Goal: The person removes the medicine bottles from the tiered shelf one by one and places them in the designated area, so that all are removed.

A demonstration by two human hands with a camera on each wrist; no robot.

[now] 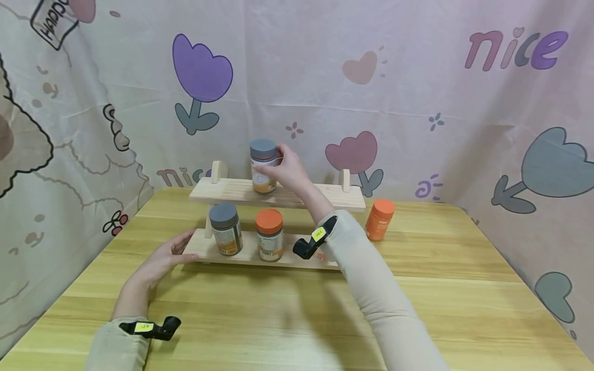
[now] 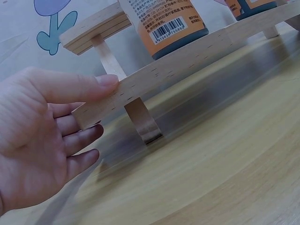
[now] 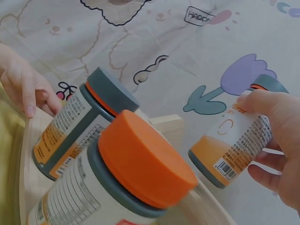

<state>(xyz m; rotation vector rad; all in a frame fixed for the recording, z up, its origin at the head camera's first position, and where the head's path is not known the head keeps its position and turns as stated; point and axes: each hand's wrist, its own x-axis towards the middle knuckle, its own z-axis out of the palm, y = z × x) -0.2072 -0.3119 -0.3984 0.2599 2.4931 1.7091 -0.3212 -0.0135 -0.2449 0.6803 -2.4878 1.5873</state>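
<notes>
My right hand (image 1: 290,169) grips a supplement bottle (image 3: 229,140) with a grey-blue cap, thumb on one side and fingers on the other. That bottle is upright at the upper board of a two-tier wooden shelf (image 1: 320,193); whether its base touches the board I cannot tell. At the lower board's left end, my left hand (image 2: 51,122) holds the wood, thumb on the front edge and fingers below and behind. Beside it on the lower board stand a grey-capped bottle (image 1: 226,229) and an orange-capped bottle (image 1: 269,235). Something orange there is mostly hidden behind my right wrist.
An all-orange bottle (image 1: 380,220) stands on the wooden table (image 1: 464,299), right of the shelf. Two upright wooden pegs rise from the upper board's ends. Printed cloth (image 1: 297,77) hangs behind and along both sides.
</notes>
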